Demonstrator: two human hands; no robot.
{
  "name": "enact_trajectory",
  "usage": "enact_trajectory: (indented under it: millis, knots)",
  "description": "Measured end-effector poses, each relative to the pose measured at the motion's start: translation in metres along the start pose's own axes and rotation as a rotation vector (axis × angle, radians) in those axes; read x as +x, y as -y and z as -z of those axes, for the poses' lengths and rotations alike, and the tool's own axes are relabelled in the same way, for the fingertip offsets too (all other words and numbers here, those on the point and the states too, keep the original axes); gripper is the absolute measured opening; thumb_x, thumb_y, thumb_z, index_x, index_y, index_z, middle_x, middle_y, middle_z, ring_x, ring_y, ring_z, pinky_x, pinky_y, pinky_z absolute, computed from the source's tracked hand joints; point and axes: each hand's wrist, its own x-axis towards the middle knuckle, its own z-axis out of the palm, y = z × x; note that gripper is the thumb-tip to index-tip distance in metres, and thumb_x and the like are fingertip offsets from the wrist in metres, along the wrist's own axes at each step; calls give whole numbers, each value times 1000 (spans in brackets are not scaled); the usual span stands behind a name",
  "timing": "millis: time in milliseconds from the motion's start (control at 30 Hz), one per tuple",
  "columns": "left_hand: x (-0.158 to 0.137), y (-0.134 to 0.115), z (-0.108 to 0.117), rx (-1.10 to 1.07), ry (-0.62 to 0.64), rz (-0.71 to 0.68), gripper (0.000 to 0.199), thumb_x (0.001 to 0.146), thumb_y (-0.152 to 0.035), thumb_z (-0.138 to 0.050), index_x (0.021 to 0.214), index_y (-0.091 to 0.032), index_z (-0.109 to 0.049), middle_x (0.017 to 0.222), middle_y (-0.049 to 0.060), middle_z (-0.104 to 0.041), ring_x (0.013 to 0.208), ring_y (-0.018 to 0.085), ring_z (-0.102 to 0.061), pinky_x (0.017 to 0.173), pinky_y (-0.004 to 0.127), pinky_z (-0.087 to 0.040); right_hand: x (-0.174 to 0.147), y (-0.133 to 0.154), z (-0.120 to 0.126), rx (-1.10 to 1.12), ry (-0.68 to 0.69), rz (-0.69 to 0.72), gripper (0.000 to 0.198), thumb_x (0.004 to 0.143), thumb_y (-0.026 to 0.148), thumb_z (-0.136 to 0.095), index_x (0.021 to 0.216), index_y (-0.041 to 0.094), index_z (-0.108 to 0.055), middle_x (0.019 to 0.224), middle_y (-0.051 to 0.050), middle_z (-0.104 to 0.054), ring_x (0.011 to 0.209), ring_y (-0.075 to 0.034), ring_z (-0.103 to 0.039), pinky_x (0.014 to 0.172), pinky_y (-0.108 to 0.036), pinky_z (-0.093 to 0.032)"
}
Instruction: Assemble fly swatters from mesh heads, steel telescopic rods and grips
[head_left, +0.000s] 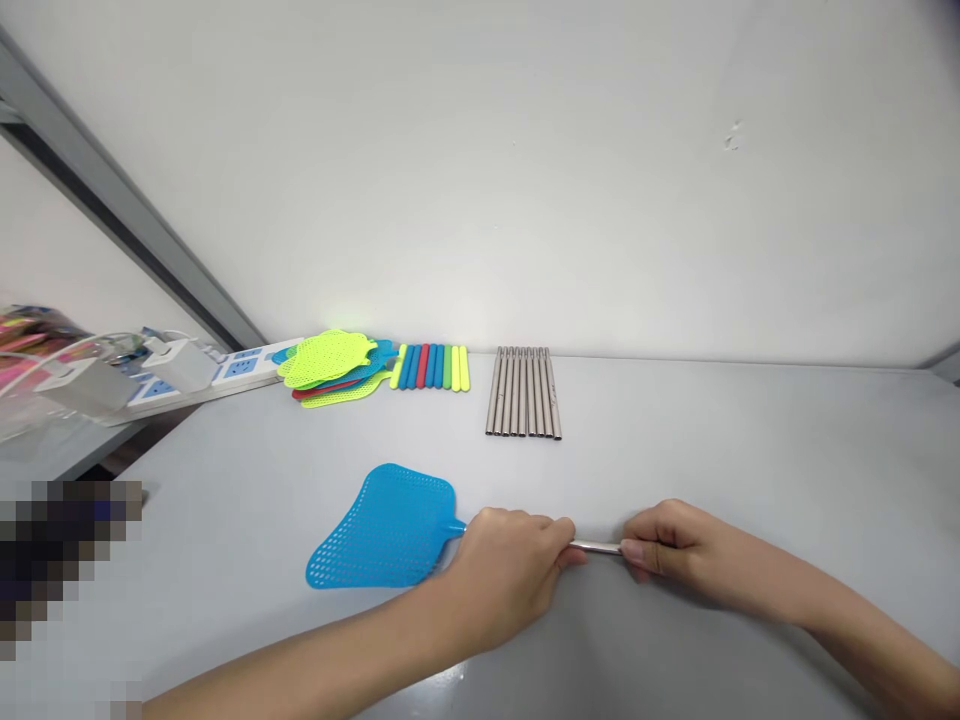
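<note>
A blue fly swatter with a perforated head is held low over the grey table, its head toward the left. My left hand is closed around its metal rod, close to the head. Farther right, my right hand pinches the same rod between thumb and fingers. A short bare stretch of rod shows between the two hands. Whatever lies under the right fingers at the rod's end is hidden.
At the back lie a pile of swatter heads, a row of coloured handles and a row of metal tubes. A power strip with white chargers borders the left. A white wall stands behind the table.
</note>
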Motion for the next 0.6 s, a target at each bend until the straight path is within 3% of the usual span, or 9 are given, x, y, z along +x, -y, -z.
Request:
enact_trajectory:
  millis: [300,600]
  knots:
    - [-1,-5,-8,72,-51,-70,22,86,-30,-33,72,-20,-47,67,-3,-61,55,17,-57,44,27,-35,0,4,-3,315,138,-162,32,82,37,-41,60,15,-48,53,5,-34,43,-5,-25,39,-17,-20]
    - [-5,-5,-17,116,-198,-130,19,85,-28,-37,69,-20,-45,62,-3,-59,52,16,-55,43,26,-34,-4,12,0,550,262,-280,31,80,39,-44,59,16,-41,45,8,-24,38,-4,-13,34,-18,-8]
